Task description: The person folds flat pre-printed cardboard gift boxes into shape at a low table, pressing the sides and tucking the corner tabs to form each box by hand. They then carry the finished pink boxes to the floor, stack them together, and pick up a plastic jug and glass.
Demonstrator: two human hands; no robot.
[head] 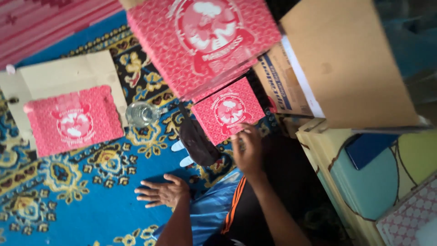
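Note:
My left hand (161,191) lies flat and open on the blue patterned carpet (68,196), fingers spread, holding nothing. My right hand (248,149) reaches up to the lower edge of a small red printed cardboard sheet (227,109); it looks blurred, and I cannot tell whether the fingers grip the sheet. A big stack of larger red printed sheets (202,41) lies just above it. Another red sheet (73,120) rests on a plain beige cardboard piece (68,75) at the left.
A clear glass (142,114) stands on the carpet between the sheets. A dark pouch (196,141) lies by my right hand. A brown cardboard box (346,64) stands open at the right, above a pale cabinet (364,182) with coloured shapes.

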